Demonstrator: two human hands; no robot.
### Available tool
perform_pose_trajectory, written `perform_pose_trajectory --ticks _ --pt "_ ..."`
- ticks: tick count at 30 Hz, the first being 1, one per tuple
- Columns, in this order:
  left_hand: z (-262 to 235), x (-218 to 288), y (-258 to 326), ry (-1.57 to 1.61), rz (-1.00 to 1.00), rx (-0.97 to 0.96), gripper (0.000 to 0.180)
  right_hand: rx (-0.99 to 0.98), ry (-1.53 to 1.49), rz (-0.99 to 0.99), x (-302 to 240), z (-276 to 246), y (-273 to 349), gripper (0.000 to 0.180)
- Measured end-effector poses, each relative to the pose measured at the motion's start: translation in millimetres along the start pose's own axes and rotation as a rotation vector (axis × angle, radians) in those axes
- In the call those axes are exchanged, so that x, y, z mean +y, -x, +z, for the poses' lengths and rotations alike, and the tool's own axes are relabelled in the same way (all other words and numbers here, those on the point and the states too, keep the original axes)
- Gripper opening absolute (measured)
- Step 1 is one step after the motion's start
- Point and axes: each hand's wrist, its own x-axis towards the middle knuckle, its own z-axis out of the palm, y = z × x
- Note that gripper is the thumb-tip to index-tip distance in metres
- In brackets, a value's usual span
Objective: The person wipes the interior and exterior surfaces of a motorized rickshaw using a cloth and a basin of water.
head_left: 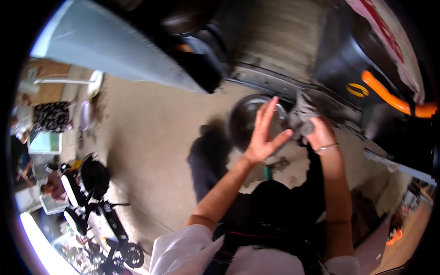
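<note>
My left hand [265,135] is held above a round dark basin [240,123], its fingers stretched out and the thumb apart, with nothing in it. A crumpled grey cloth [301,114] is bunched in my right hand [321,134], to the right of the basin. A thin bracelet circles my right wrist. Just beyond the basin and the cloth runs the dark sill [275,83] of a vehicle's open doorway. The basin's right part is partly hidden behind my left hand.
An open door panel [123,46] juts in at the upper left. At the right is dark vehicle trim with an orange grab handle [385,94]. Concrete floor [151,119] spreads to the left, where motorcycles [103,211] stand. People [55,185] are at the far left.
</note>
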Motion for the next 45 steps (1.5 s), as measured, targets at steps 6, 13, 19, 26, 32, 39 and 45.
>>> perform_pose_trajectory --ticks 6,13,19,26,32,39,45 --pt "67.1 -24.3 -45.7 0.021 0.142 -0.033 0.053 0.067 0.267 -0.153 -22.8 9.7 6.8 0.039" --pt "63.5 -24.8 -111.0 1.254 -0.423 0.054 0.032 0.018 1.478 -0.464 -116.3 11.5 13.4 0.044" --pt "67.7 -53.4 -173.4 1.278 -0.413 0.133 0.043 0.398 2.032 -1.201 -239.6 46.0 -14.3 0.015" --pt "108.0 -26.3 -263.7 0.909 0.023 -0.045 0.023 0.571 2.594 -1.335 -346.3 29.8 -40.1 0.030" --pt "150.2 -4.5 -347.0 0.428 0.488 -0.105 0.014 0.696 2.295 -1.049 -353.7 2.2 -64.6 0.041" --pt "178.7 -4.5 -519.3 0.289 0.364 0.028 0.028 0.778 2.104 -1.079 -346.4 -7.7 -64.0 0.051" --pt "205.3 3.4 -621.1 -0.060 0.291 0.075 0.059 0.910 1.996 -1.105 -347.3 -6.8 -58.2 0.054"
